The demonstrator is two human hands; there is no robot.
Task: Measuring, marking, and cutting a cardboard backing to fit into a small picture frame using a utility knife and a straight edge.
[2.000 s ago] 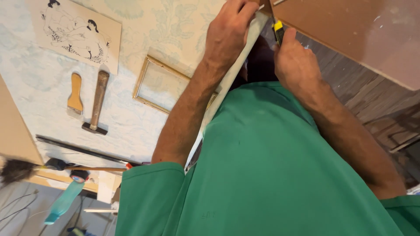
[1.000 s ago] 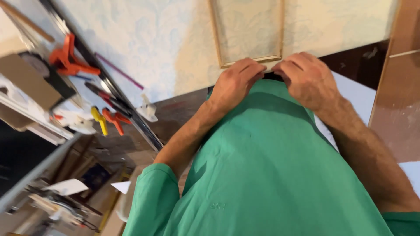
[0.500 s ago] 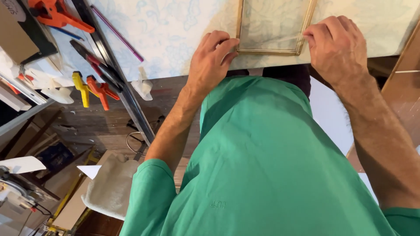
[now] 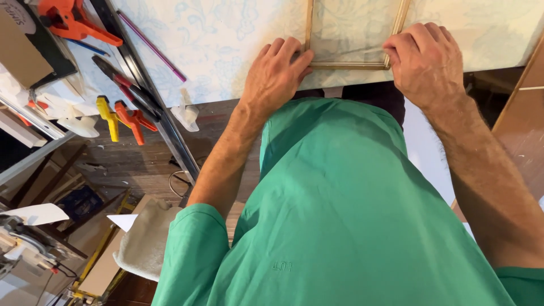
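Note:
A thin wooden picture frame [image 4: 348,65] lies on a table covered with a pale blue patterned sheet [image 4: 226,45]. My left hand [image 4: 277,76] rests on the frame's near left corner, fingers pressing its edge. At the near right corner my right hand [image 4: 425,59] grips the frame with curled fingers. The frame's far part runs out of the top of the view. My green shirt fills the lower middle of the picture.
Orange and yellow spring clamps [image 4: 122,116], a larger orange clamp [image 4: 71,20], a long dark metal rail [image 4: 153,102] and a purple rod [image 4: 152,46] lie left of the frame. A brown board [image 4: 524,119] stands at the right. Below are floor clutter and a folded cloth [image 4: 144,241].
Two seconds ago both hands were raised on a white strip. They have come down onto the wooden frame's near corners, and the view has tilted down to the table's edge.

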